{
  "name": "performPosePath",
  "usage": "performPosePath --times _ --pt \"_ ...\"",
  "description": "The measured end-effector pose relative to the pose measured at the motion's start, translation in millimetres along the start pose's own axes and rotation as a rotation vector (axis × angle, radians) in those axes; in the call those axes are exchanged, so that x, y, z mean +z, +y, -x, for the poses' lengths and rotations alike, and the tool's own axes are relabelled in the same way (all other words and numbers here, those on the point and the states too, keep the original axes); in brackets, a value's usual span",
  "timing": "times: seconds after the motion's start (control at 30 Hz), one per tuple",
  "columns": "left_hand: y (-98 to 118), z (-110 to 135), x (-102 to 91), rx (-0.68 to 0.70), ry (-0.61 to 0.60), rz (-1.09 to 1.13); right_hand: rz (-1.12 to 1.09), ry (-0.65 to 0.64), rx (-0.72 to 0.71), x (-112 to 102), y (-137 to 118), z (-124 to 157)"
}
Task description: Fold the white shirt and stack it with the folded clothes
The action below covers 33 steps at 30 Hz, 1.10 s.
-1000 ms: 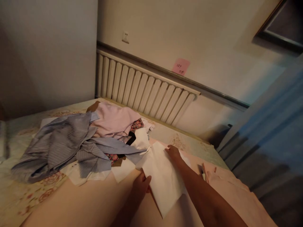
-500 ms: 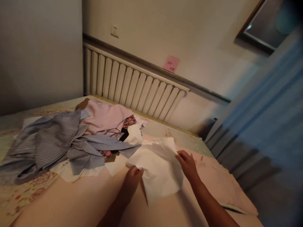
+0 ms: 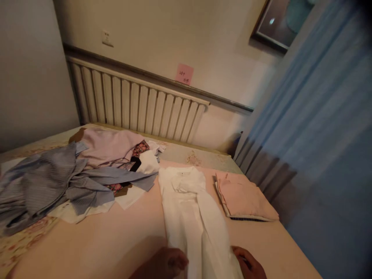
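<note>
A white long garment, by its look a shirt (image 3: 188,217), lies stretched out lengthwise on the pink sheet (image 3: 116,240), with a sleeve-like strip folded over its front. Its lower end runs out of the picture at the bottom. My left hand (image 3: 167,263) is at the garment's lower left edge, fingers curled and pinched together on the cloth. At the lower right edge, my right hand (image 3: 249,263) has its fingers closed round the border of the cloth. Both hands are partly cut off by the bottom of the picture.
To the left lies a heap of clothes with a grey-blue striped shirt (image 3: 43,178) and a pale pink garment (image 3: 109,145). A folded pink stack (image 3: 247,197) sits on the right. Behind the bed stands a radiator (image 3: 136,104); a blue curtain (image 3: 308,155) hangs at right.
The white garment, held up bunched between my hands before, now lies flat and long on the sheet. Both hands have come down towards me, and the view has shifted right.
</note>
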State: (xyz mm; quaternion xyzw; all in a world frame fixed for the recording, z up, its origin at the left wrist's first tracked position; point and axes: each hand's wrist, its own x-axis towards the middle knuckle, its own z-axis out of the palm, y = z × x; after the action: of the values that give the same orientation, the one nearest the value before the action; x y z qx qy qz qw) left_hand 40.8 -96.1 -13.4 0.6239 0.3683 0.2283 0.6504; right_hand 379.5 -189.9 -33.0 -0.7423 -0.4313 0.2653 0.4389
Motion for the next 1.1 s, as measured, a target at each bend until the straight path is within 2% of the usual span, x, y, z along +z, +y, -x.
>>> performPosePath --times 0.03,0.1,0.17,0.23,0.33,0.53,0.7,0.77,0.87,1.0,1.1 --pt "-2.6 -1.5 1.5 0.032 0.059 -0.032 0.015 0.034 0.041 -1.6 3.8 -1.5" --pt "-12.7 -5.7 -0.2 0.041 0.357 -0.047 0.044 0.091 0.088 -3.8 8.8 -5.3" --pt "-25.1 -9.5 -4.2 -0.03 0.6 -0.07 0.053 0.097 0.1 -4.2 11.1 -8.7" --pt "-33.8 -12.3 -5.0 -0.094 0.697 -0.067 0.048 0.07 0.093 -3.2 11.5 -11.0" --pt "-33.2 -16.3 5.3 -0.186 0.665 0.014 0.043 0.043 0.071 -1.6 10.0 -12.9" --pt "-12.6 -15.8 47.6 -0.236 0.607 0.074 -0.002 0.032 0.085 -3.3 10.3 -13.1" --pt "-23.0 1.6 73.9 -0.199 0.441 0.263 -0.083 -0.063 0.128 -3.3 15.3 -9.4" --pt "-30.6 8.1 72.9 -0.146 0.406 0.334 -0.138 -0.121 0.122 -7.0 13.2 -6.6" --pt "-37.7 15.5 58.0 -0.082 0.439 0.354 -0.166 -0.149 0.13 -19.0 5.2 -1.1" --pt "-40.8 23.9 37.1 -0.112 0.506 0.227 -0.082 -0.066 0.143 -29.9 0.8 10.4" --pt "-45.0 31.4 37.2 -0.166 0.503 0.238 -0.075 -0.073 0.146 -24.4 7.9 22.4"
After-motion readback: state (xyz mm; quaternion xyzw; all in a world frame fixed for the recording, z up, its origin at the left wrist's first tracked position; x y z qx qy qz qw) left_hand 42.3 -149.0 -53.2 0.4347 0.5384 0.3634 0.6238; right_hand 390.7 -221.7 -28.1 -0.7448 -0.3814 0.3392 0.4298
